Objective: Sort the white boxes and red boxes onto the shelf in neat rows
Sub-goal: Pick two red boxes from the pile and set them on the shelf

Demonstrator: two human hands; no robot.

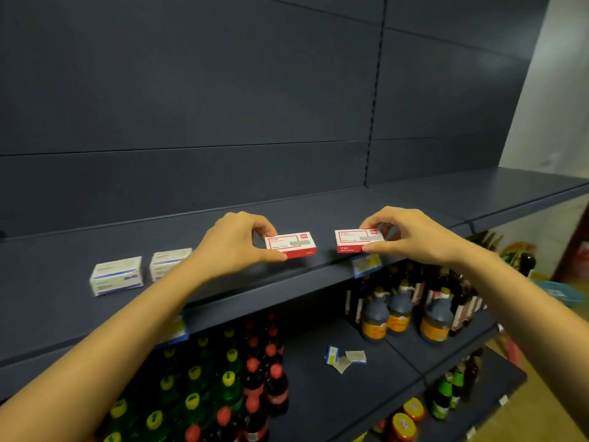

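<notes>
A dark blue-grey shelf [414, 199] runs across the scene in front of a matching back panel [223, 90], with a pale wall [561, 90] at the far right. Four small boxes sit near its front edge: two white boxes, one at the left [116, 275] and one just beside it [169, 261], partly hidden by the left forearm, and two red boxes further right, well apart from each other. The left hand [232, 242] has its fingers clamped on the left red box [291, 244]; the right hand [414, 234] has its fingers clamped on the right red box [357, 240]. Lower shelves hold green and red-capped bottles [223, 378], three dark jugs [401, 314] and loose paper tags [345, 358].
</notes>
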